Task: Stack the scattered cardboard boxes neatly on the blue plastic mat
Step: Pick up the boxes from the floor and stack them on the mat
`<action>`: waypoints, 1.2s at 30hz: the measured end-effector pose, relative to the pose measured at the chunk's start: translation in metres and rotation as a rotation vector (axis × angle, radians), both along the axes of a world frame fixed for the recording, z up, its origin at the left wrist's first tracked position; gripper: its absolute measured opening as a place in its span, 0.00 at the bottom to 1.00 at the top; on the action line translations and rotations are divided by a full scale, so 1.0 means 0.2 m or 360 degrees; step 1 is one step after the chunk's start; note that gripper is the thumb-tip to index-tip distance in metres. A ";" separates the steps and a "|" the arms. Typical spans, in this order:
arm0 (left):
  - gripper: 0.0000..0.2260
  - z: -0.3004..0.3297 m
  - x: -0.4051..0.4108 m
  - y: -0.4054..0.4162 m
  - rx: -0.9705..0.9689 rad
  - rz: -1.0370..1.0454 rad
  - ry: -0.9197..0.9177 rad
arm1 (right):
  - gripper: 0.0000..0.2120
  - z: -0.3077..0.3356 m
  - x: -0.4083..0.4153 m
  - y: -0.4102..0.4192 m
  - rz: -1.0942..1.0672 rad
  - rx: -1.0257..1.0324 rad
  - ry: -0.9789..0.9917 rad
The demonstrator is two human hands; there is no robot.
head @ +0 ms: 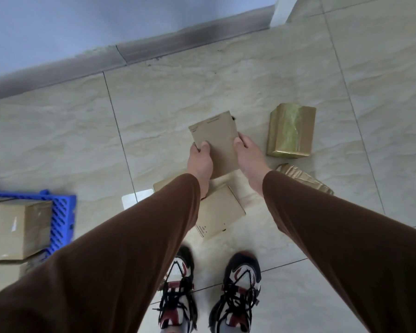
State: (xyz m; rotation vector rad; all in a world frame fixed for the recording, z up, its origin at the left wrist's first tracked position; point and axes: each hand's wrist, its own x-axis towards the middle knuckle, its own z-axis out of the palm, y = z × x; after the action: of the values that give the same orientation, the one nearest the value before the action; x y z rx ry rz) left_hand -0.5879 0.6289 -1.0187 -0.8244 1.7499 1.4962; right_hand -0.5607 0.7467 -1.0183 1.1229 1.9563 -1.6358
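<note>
I hold one flat cardboard box (pixel 215 143) between both hands, above the tiled floor (pixel 58 145). My left hand (pixel 200 161) grips its left edge with the thumb laid over the top face; my right hand (pixel 247 155) grips the right edge the same way. The fingers beneath are hidden, so I cannot tell how much support the underside has.

The blue plastic mat (pixel 61 217) lies well apart, at the far left, with a cardboard box (pixel 17 227) already on it and more cardboard showing below that one.

Findings on risk:

1. The grip is an edge pinch on a thin box. If either thumb slips during the swing to the left, I judge the box will tilt and drop.
2. Loose boxes lie around my feet: a second flat box (pixel 220 211) just ahead of my shoes (pixel 211 292), a tape-wrapped box (pixel 291 131) to the right and a crumpled taped one (pixel 303 179) near my right sleeve. Stepping without looking could crush one or trip me.
3. The box on the mat appears to reach close to its edge. Setting this thin box down off-centre could leave an overhang and an unstable stack.
4. Only part of the mat shows, so free space there cannot be confirmed.
</note>
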 end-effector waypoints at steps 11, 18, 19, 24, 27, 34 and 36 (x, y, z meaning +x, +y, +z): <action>0.18 0.67 0.02 -0.67 0.0065 0.0001 0.0270 | 0.18 0.66 0.03 -0.63 0.0094 0.0060 0.0284; 0.17 0.91 0.21 -1.24 0.0103 0.0018 0.0317 | 0.19 0.87 0.20 -1.21 -0.0002 0.0052 0.0259; 0.17 0.93 0.23 -1.31 0.0079 0.0027 0.0313 | 0.20 0.88 0.23 -1.29 0.0002 0.0014 0.0238; 0.21 0.96 0.36 -1.67 -0.0058 0.0170 0.0230 | 0.28 0.84 0.34 -1.65 0.0091 -0.0087 0.0212; 0.20 0.93 0.43 -1.88 -0.0121 0.0277 0.0186 | 0.19 0.85 0.38 -1.85 0.0123 -0.0142 0.0194; 0.14 0.95 0.55 -2.34 -0.0067 0.0330 0.0203 | 0.16 0.90 0.45 -2.27 0.0203 -0.0211 0.0193; 0.15 0.93 0.55 -2.47 -0.0066 0.0312 0.0245 | 0.17 0.90 0.43 -2.39 0.0213 -0.0243 0.0217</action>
State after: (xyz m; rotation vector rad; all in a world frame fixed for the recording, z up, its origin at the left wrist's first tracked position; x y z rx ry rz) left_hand -0.4788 0.1343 -0.8319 -0.9467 1.8615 1.6953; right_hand -0.4742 0.2678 -0.8381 0.8253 1.9045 -1.7954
